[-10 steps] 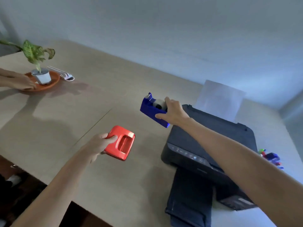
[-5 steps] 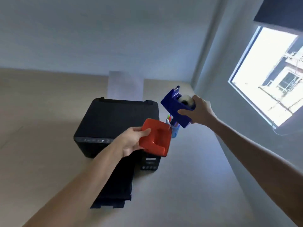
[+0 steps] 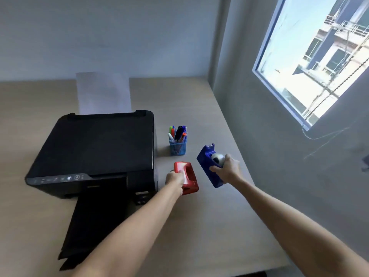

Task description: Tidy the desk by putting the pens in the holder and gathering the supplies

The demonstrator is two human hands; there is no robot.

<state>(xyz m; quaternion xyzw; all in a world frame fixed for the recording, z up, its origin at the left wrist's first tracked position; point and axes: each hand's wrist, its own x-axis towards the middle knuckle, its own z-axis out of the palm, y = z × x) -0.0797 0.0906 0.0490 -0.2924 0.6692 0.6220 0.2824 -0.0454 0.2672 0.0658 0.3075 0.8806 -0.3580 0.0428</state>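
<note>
Fingers of both hands were curled shut on supplies: the left hand (image 3: 175, 179) gripped a red punch (image 3: 187, 177), the right hand (image 3: 227, 168) a blue tape dispenser (image 3: 208, 160) with its white roll showing under the thumb. By size, the desk (image 3: 199, 226) came first, pale and bare along its near edge. On it sat the black printer (image 3: 95, 148), the landmark, with paper (image 3: 103, 92) standing behind it and its tray folded out in front. Right of the printer, just beside its rear corner, stood the blue mesh holder (image 3: 177, 148), already full of pens (image 3: 178, 132); no loose pen showed anywhere, so that part looked done. The dispenser hung right of the printer, nearer than the holder, tilted; whether it touched the desk could not be told. The punch was just off the printer's front right corner, low to the surface. What seemed left was setting both down beside the holder.
</note>
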